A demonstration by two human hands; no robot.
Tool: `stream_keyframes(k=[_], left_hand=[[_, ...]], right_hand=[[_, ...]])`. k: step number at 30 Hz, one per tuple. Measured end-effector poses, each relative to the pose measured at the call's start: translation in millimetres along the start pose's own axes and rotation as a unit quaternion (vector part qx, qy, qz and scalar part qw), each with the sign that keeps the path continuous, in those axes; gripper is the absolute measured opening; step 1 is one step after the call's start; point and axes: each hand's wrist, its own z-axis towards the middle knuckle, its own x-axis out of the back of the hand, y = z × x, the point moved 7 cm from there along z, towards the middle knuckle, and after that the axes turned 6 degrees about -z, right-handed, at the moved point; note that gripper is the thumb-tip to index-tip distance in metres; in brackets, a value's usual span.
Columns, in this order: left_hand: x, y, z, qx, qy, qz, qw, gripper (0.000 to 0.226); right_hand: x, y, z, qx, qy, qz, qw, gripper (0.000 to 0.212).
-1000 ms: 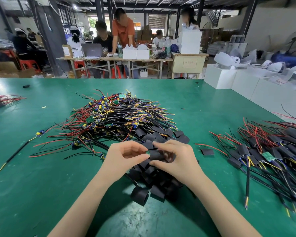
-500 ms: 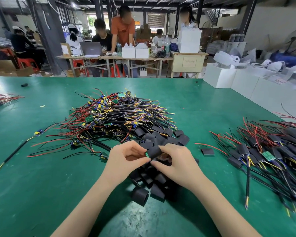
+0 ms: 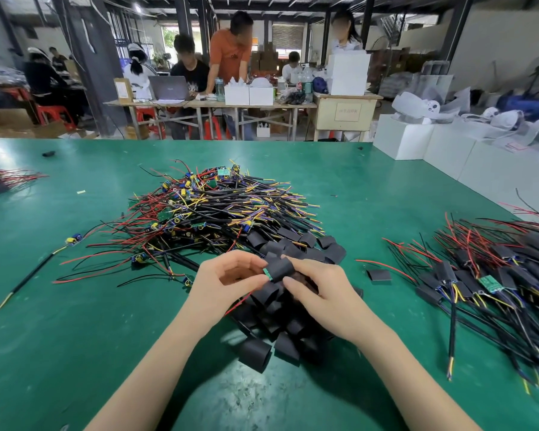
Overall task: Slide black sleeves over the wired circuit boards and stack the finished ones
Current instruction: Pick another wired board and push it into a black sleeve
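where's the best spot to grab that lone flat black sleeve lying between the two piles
Probably by its two long flat faces, pinched from above at the near right corner. The lone sleeve lies collapsed flat on the green table, apart from both piles, so there is nothing to hook. A red wire runs along its far edge, so coming from the near side likely avoids snagging it.
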Motion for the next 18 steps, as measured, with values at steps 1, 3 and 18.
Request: stream_keyframes(k=[1,3,18], left_hand=[[-0.2,-1.0,-0.3,0.005,-0.01,0.005,1.0,0.023],[-4.7,-5.8,-3.0,0.021,-0.028,0.017,0.999,0.03],[-2.8,-15.4,1.1,0.027,0.029,-0.096,0.995,0.017]], right_hand=[[0.3,-2.0,0.0,0.003,0.004,0.005,1.0,0.028],[-0.7,-5.9,0.4,0.013,0.015,0.004,1.0,0.03],[10.9,4.8,-2.0,-0.003,0.124,-0.002,0.992,0.016]])
